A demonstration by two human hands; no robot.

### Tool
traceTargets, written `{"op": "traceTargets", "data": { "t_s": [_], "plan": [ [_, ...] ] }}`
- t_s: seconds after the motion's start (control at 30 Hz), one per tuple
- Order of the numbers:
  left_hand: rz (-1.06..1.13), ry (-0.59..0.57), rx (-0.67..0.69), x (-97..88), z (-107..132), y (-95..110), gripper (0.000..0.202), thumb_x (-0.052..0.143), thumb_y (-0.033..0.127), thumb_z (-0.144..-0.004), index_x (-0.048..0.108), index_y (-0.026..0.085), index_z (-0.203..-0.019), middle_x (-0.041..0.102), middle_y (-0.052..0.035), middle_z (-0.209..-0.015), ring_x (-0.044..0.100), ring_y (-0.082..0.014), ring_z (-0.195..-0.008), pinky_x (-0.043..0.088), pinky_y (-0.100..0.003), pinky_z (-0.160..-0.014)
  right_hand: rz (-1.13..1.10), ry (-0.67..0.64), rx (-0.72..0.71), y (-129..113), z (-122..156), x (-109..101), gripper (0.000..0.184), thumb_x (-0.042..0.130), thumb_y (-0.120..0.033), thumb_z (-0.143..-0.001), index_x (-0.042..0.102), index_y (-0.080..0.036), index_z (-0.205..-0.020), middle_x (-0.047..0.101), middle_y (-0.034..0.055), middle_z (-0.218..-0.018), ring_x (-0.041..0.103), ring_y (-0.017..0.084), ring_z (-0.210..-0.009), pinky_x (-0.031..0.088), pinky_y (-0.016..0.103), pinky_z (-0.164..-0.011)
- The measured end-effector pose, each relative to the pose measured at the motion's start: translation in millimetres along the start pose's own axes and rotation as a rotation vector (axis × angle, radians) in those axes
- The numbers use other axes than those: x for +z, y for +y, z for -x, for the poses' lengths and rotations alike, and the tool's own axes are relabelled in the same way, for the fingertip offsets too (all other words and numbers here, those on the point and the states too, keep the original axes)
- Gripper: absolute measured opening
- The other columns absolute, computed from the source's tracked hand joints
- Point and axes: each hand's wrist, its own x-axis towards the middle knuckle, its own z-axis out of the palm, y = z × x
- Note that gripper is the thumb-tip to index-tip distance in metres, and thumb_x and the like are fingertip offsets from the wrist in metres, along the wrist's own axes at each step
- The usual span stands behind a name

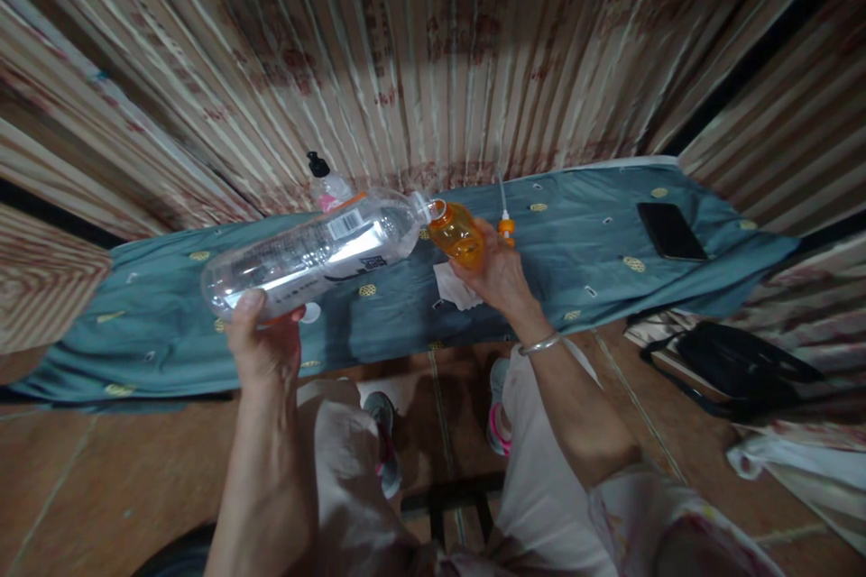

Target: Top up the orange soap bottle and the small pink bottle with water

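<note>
From where I stand, I take the clock's middle as the spot where two bottle mouths come together, with twelve pointing away from the seated person. The left hand [263, 338], out at eight o'clock, grips a large clear bottle [317, 257] near its base, thumb on top and fingers underneath. That bottle lies slanted in the air above the table, its neck pointing between two and three. The right hand [493, 266], at four o'clock, is wrapped around the lower part of a small orange bottle [460, 239], whose neck leans towards ten or eleven. The two mouths meet closely; I can't tell whether the rims touch.

Under them a teal cloth [169, 288] with yellow pineapples covers the table. A crumpled tissue [455, 287] lies between five and six, just beside the right hand. An orange pump top [506, 227] rests at three, its tube pointing towards twelve, and a black phone [669, 231] lies much farther out the same way. A bottle with a black pump [317, 165] stands between nine and ten, partly hidden behind the clear one. A small white disc [310, 313] sits at eight, close to the left hand. Pleated, patterned curtains [433, 63] hang at twelve.
</note>
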Motion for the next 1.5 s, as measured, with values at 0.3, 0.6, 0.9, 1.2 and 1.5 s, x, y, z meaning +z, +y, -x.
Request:
{"op": "traceTargets", "data": {
  "t_s": [0.3, 0.6, 0.9, 1.2, 1.5],
  "plan": [
    [0.028, 0.061, -0.013, 10.4, 1.4, 2.7, 0.044, 0.079, 0.031, -0.047, 0.070, 0.020, -0.089, 0.071, -0.0040, -0.093, 0.057, -0.0138, -0.070, 0.030, -0.019, -0.044, -0.003, -0.006, 0.005, -1.0, -0.2, -0.6, 0.066, 0.073, -0.029, -0.086, 0.047, -0.015, -0.145, 0.072, 0.0175, -0.130, 0.071, 0.035, -0.121, 0.060, 0.056, -0.103],
    [0.015, 0.068, -0.006, 9.8, 0.9, 2.1, 0.049, 0.079, 0.032, -0.047, 0.069, 0.021, -0.093, 0.070, -0.0042, -0.091, 0.057, -0.0149, -0.071, 0.031, -0.019, -0.045, 0.004, 0.002, -0.002, 0.1, -0.1, 0.5, 0.064, 0.073, -0.031, -0.086, 0.048, -0.016, -0.143, 0.073, 0.0171, -0.128, 0.072, 0.035, -0.119, 0.062, 0.056, -0.101],
    [0.014, 0.077, -0.009, 9.1, 1.0, 2.2, 0.052, 0.079, 0.031, -0.047, 0.070, 0.022, -0.098, 0.070, -0.0030, -0.091, 0.056, -0.0147, -0.070, 0.033, -0.019, -0.047, 0.009, 0.019, -0.014, 0.1, 0.3, 0.9, 0.063, 0.074, -0.029, -0.086, 0.049, -0.015, -0.143, 0.074, 0.0167, -0.126, 0.073, 0.035, -0.117, 0.062, 0.057, -0.101],
    [0.046, 0.048, -0.007, 9.8, 1.2, 3.2, 0.051, 0.080, 0.029, -0.047, 0.069, 0.021, -0.096, 0.070, -0.0052, -0.096, 0.058, -0.0144, -0.071, 0.030, -0.019, -0.043, 0.007, 0.002, 0.011, -2.2, -0.1, -1.0, 0.063, 0.073, -0.029, -0.086, 0.049, -0.016, -0.143, 0.073, 0.0172, -0.128, 0.072, 0.035, -0.120, 0.061, 0.056, -0.103],
    [0.067, 0.049, -0.001, 4.2, -2.5, -2.0, 0.051, 0.081, 0.030, -0.048, 0.069, 0.020, -0.096, 0.072, -0.0048, -0.098, 0.058, -0.0135, -0.069, 0.032, -0.018, -0.043, -0.004, 0.008, -0.011, 0.4, 0.3, 0.3, 0.067, 0.074, -0.030, -0.085, 0.047, -0.015, -0.145, 0.073, 0.0178, -0.129, 0.073, 0.035, -0.119, 0.062, 0.055, -0.101]
  ]
}}
